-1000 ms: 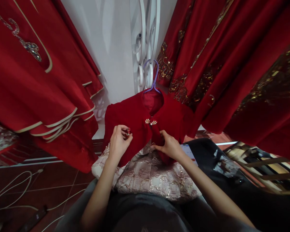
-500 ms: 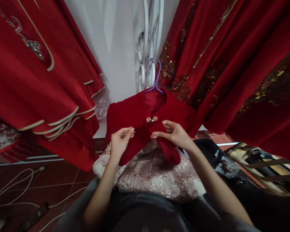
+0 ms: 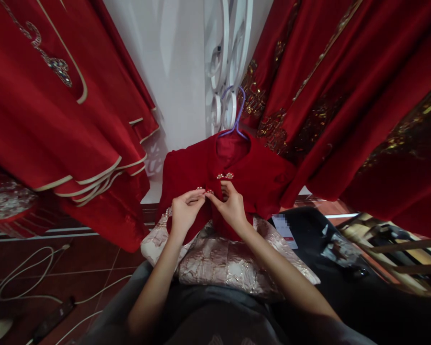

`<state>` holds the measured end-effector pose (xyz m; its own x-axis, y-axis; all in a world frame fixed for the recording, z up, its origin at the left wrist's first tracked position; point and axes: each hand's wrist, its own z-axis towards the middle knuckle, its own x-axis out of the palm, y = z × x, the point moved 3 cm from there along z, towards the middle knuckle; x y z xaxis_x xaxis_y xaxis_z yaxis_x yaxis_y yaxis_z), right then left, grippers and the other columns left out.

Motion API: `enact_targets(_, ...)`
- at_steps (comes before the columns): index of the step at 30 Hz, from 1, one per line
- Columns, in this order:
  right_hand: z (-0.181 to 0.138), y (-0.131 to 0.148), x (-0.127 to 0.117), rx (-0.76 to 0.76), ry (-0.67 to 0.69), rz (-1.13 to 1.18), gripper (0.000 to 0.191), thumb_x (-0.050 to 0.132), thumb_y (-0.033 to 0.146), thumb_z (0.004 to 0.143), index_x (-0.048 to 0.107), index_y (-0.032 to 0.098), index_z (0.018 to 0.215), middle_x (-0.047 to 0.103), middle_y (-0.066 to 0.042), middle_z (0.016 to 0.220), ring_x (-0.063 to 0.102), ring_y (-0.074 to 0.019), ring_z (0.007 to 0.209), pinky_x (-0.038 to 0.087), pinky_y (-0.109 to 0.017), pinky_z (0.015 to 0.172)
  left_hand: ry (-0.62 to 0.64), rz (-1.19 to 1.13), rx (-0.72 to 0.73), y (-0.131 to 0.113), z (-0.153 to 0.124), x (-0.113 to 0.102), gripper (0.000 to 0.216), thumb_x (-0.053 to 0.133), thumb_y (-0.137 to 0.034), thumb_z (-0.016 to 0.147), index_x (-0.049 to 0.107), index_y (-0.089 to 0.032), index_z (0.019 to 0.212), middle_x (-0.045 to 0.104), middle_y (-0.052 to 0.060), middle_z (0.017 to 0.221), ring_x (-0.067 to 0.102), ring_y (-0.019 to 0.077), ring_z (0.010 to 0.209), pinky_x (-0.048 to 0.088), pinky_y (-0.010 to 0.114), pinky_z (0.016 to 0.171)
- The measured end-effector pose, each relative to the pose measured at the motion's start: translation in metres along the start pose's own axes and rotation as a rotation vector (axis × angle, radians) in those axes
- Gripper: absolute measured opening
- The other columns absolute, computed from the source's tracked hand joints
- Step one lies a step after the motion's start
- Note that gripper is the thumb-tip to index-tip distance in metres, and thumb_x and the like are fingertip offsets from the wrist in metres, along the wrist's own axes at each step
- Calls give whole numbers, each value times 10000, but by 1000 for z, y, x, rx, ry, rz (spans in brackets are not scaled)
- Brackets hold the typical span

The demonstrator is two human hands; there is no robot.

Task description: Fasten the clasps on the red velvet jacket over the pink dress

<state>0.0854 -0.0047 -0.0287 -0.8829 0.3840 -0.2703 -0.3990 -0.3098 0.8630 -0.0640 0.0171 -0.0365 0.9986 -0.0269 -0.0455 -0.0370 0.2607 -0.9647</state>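
Note:
A short red velvet jacket [image 3: 187,167] hangs from a purple hanger [image 3: 236,122], its front facing me. At its neckline a beaded flower clasp [image 3: 225,176] joins the two front edges. Below that, my left hand [image 3: 185,213] pinches the left front edge beside a small beaded clasp half [image 3: 199,188]. Thumb and fingers of my right hand [image 3: 232,206] grip the right front edge at the other clasp half [image 3: 209,192]. The two halves are close together; my fingertips partly cover them, so I cannot tell whether they are hooked.
A pale pink brocade garment [image 3: 219,263] lies across my lap. Red garments with cream piping [image 3: 89,139] hang at left, gold-sequined red ones [image 3: 309,105] at right. Behind is a white scrollwork stand [image 3: 230,52]. A paper tag [image 3: 284,231], a slatted wooden rack [image 3: 405,254] and floor cables [image 3: 25,268] also show.
My right hand has moved left, bringing the right front edge and its clasp half up to the left one. The left hand has shifted slightly right. A paper tag has come into fuller view.

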Motion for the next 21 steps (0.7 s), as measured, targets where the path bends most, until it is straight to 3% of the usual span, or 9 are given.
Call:
enact_targets(8,4,-8,2,-59,63,18,211,603,354,865,576,209,1016,723,-57,981,691,-205,927,532,-309,823,48,34,1,5,7,3,227,708,-292,719,722,-124,871,760,96,869,721,192,784,580,317,772)
enact_targets(14,8,-15,-8,-49,29,-120,354,698,439,774,519,210,976,689,-36,845,669,-194,758,547,-310,718,177,215,120,2,12,-6,190,613,-273,804,682,-157,936,734,75,929,694,162,808,555,285,759)
enact_targets(17,7,-27,-19,29,138,-94,370,660,500,788,509,206,954,652,-15,769,647,-177,700,560,-307,667,130,420,137,2,6,-25,199,518,-157,825,634,-172,985,702,72,981,675,162,877,537,305,824)
enact_targets(21,-5,-48,-36,252,398,139,308,484,492,897,556,195,937,656,-31,820,664,-156,743,588,-304,659,75,684,2,16,-3,-55,261,478,-26,715,582,-175,903,659,70,921,655,179,851,521,343,846)
